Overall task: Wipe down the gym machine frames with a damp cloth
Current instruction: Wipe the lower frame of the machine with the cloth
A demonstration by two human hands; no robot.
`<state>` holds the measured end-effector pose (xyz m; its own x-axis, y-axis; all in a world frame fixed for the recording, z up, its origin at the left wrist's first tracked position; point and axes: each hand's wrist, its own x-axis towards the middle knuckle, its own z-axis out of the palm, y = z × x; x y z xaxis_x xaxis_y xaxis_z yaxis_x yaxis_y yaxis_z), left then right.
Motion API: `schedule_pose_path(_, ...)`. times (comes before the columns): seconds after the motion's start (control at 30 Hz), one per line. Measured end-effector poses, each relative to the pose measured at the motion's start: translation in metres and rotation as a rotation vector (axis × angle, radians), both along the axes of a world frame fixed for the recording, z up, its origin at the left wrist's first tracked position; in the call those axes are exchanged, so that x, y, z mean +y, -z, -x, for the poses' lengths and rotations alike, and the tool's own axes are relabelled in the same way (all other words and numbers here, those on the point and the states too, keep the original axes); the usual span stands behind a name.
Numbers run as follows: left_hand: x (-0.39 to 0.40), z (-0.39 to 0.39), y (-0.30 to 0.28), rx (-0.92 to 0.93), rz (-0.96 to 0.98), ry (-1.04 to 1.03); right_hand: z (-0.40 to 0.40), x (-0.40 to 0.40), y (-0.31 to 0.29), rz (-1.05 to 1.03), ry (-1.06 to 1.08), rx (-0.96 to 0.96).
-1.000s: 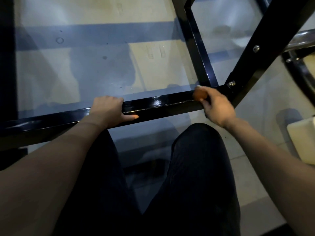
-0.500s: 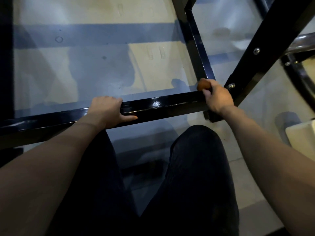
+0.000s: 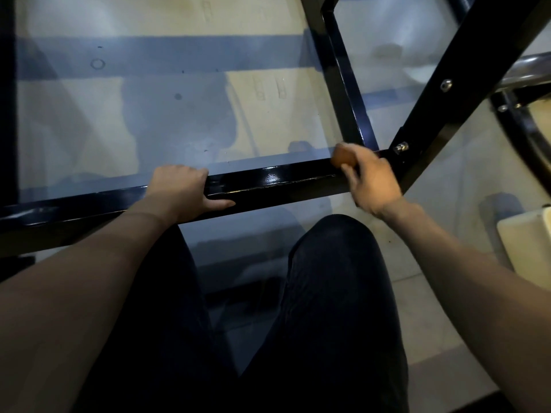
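Now we are rubbing the orange cloth (image 3: 343, 157), balled in our right hand (image 3: 372, 181), along the black frame bar (image 3: 286, 181) toward nine o'clock, keeping firm pressure while our left hand (image 3: 182, 190) is gripping the bar.

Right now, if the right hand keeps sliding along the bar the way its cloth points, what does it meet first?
Probably the upright post joining the horizontal bar; the right hand and orange cloth sit just below that corner.

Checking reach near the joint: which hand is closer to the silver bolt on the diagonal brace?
Right. The right hand, holding an orange cloth, sits just left of the bolt; the left hand grips the crossbar far left.
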<state>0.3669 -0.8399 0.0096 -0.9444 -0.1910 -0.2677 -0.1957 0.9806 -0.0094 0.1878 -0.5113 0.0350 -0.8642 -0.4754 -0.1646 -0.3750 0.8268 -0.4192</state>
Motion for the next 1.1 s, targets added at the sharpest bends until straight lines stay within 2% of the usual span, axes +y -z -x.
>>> schedule_pose_path(0.07,-0.001,0.001,-0.001,-0.003,-0.003,-0.008,-0.017,0.016,-0.007,-0.01,-0.177,-0.004)
schedule_pose_path(0.1,-0.001,0.0,-0.002,-0.009,-0.003,-0.01,-0.013,0.027,-0.008,-0.049,-0.186,0.025)
schedule_pose_path(0.23,0.0,0.001,-0.003,-0.016,-0.001,-0.009,0.033,0.037,-0.006,-0.208,0.141,0.081)
schedule_pose_path(0.3,0.0,0.001,-0.003,-0.014,-0.005,-0.009,0.04,0.023,-0.001,-0.177,0.202,0.045)
schedule_pose_path(0.4,0.0,0.0,-0.003,-0.017,-0.005,-0.005,0.017,0.018,-0.006,-0.059,-0.022,-0.031)
schedule_pose_path(0.5,-0.001,0.0,-0.004,-0.029,0.008,-0.005,0.014,0.037,-0.02,-0.148,-0.156,0.024)
schedule_pose_path(0.57,0.0,0.0,-0.004,-0.024,0.002,-0.001,0.032,0.042,-0.023,-0.281,-0.066,0.118)
schedule_pose_path(0.67,-0.001,0.0,-0.004,-0.021,-0.003,-0.004,0.047,0.023,-0.017,-0.431,0.101,0.153)
schedule_pose_path(0.77,-0.002,-0.001,-0.002,-0.01,-0.01,0.001,0.038,-0.006,-0.009,-0.402,0.224,0.151)
schedule_pose_path(0.83,-0.002,-0.001,-0.002,-0.012,-0.009,0.003,0.021,-0.015,-0.008,-0.298,0.166,0.121)
schedule_pose_path(0.9,-0.001,0.0,-0.004,-0.012,-0.006,-0.003,0.003,-0.007,-0.011,-0.23,0.001,0.096)
schedule_pose_path(0.97,-0.001,-0.001,-0.007,-0.023,0.004,-0.017,0.002,0.009,-0.017,-0.28,-0.07,0.116)
schedule_pose_path(1.1,-0.001,-0.003,-0.007,-0.038,-0.026,-0.044,0.037,0.017,-0.017,-0.384,0.237,0.131)
